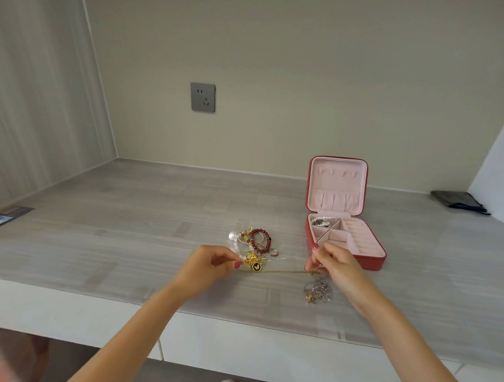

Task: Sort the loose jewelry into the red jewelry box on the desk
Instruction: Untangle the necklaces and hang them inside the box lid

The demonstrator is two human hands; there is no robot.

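The red jewelry box (376, 261) stands open on the desk, pink inside, lid upright. A pearl piece (321, 221) lies in its back-left compartment. My left hand (210, 266) and my right hand (332, 261) pinch the two ends of a thin gold necklace (279, 272) stretched taut between them just above the desk. A black butterfly pendant (256, 266) and gold charms hang near my left fingers. Behind lies a pile of loose jewelry (254, 239): red bead bracelets, pearls, a ring. A tangle of silver chains (318, 291) rests below my right hand.
A dark pouch (458, 201) lies at the back right by a white panel. A blue card (3, 218) sits at the far left edge. A grey wall socket (203, 97) is on the back wall. The desk's front edge (249, 323) runs under my forearms.
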